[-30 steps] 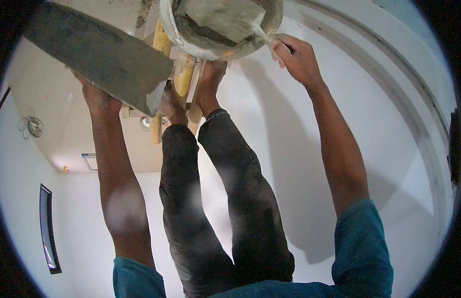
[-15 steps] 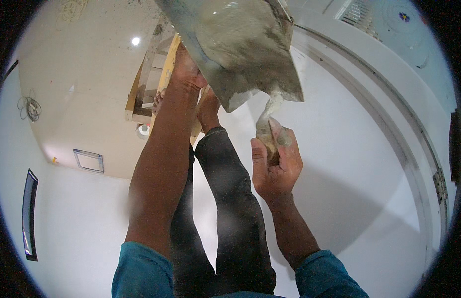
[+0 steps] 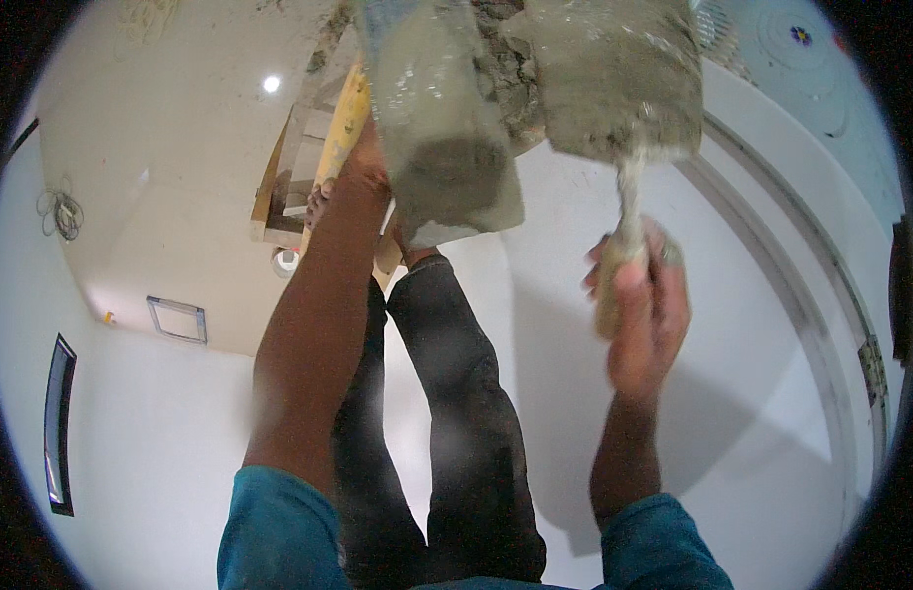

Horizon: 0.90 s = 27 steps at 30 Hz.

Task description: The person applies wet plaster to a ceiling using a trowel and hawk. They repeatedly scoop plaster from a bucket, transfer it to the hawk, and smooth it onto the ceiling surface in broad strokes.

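Coil (image 3: 61, 214) out between nine and ten, ladder (image 3: 343, 108) at eleven, and beside it the left hand (image 3: 370, 162), fingers hidden: can't tell how they close. Board (image 3: 456, 187) up at twelve, wet, long axis running half past eleven to half past five, and the left hand is the nearer one. Lumpy mortar (image 3: 511, 74) shows just past its edge, and there's the trowel (image 3: 619, 88) at one, loaded grey! Right hand (image 3: 653, 305) at three, fingers wrapped round the handle, blade dead ahead at twelve from that grip, board off at ten, the two edges near but apart. Open room below: white surface (image 3: 565, 236) between board and right hand, curved ledge (image 3: 816, 236) bounding it towards three.
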{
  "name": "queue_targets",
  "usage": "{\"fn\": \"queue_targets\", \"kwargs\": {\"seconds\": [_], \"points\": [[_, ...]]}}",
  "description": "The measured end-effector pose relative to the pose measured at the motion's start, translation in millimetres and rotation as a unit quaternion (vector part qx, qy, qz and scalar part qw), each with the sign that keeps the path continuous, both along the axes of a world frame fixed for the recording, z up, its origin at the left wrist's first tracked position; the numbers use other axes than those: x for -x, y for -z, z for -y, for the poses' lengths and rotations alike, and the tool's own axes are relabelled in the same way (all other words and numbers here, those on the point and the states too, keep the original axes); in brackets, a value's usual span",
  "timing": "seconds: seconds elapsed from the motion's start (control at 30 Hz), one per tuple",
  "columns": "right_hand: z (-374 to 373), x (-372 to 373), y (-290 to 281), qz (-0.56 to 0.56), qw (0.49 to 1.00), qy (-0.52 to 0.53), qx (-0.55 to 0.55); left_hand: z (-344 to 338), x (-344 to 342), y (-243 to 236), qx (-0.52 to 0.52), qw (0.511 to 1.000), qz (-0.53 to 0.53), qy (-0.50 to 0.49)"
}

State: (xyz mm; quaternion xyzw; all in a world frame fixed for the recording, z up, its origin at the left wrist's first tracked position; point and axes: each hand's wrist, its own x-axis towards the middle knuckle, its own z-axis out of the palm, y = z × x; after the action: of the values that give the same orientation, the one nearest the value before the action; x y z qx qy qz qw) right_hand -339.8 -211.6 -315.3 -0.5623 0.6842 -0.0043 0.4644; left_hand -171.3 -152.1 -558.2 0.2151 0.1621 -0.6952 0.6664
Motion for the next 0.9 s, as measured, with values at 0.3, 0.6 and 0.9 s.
{"fn": "queue_targets", "kwargs": {"seconds": [0.3, 0.6, 0.9], "points": [[77.3, 1.1, 116.7, -0.353, 0.796, -0.482, 0.096, -53.2, -48.8, 1.9, -0.124, 0.980, 0.152, -0.020], [79.9, 16.4, 188.0, -0.255, 0.837, -0.477, 0.087, -69.5, -60.4, 4.3, -0.156, 0.968, 0.194, -0.039], [97.4, 57.4, 164.2, -0.122, 0.904, -0.408, 0.024, -58.8, -73.1, -1.8, -0.164, 0.960, 0.216, -0.065]]}}
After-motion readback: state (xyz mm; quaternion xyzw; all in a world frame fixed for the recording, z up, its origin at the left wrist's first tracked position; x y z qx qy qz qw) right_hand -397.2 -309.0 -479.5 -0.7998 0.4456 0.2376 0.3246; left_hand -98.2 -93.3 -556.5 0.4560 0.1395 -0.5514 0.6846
